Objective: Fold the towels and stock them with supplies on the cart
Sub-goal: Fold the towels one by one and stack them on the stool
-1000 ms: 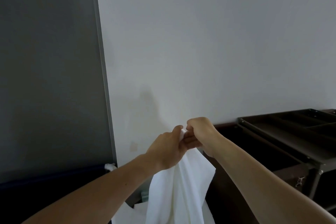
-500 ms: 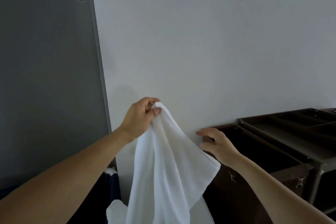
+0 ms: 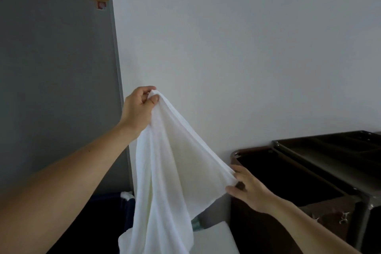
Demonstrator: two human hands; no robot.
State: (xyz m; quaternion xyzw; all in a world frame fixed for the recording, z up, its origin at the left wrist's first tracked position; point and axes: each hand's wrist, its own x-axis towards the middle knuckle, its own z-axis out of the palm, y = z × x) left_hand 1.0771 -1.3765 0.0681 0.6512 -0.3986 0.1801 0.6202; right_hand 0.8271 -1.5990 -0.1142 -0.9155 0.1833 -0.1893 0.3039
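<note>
I hold the white towel point(image 3: 171, 171) up in the air before the pale wall point(image 3: 247, 47), just off the left end of the dark brown cart point(image 3: 309, 173). The fingers of my left hand point(image 3: 140, 109) are clamped on its top corner, thumb pressed against the curled forefingers, and this is the towel's highest point. From there one edge runs down and to the right to my right hand point(image 3: 249, 189), whose thumb and fingers close on the lower corner, near the cart's left rim. The rest of the cloth hangs loose between my forearms and falls out of view below. The cart's compartmented top tray point(image 3: 329, 146) lies to the right.
</note>
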